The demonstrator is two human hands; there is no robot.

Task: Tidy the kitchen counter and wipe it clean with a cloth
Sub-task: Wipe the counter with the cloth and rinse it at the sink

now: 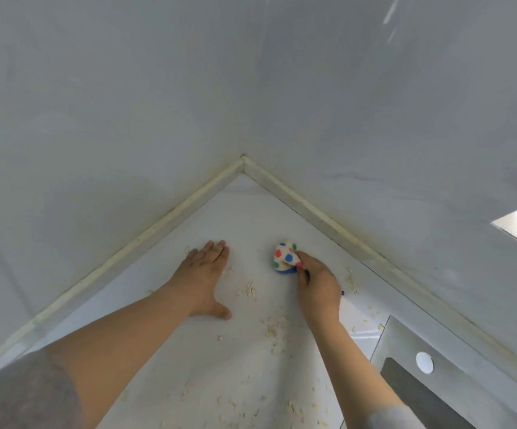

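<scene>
Right hand [316, 280] pinches the spotted cloth [285, 255], probably soft and light, at its bunched edge; left hand [207, 274], left of the cloth, lies flat, fingers straight.

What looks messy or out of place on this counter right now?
Pale crumbs lie scattered across the white counter, mostly between the arms and near the sink. The right hand grips a spotted cloth beside them; the left hand rests flat. The trim along the walls looks yellowed.
</scene>
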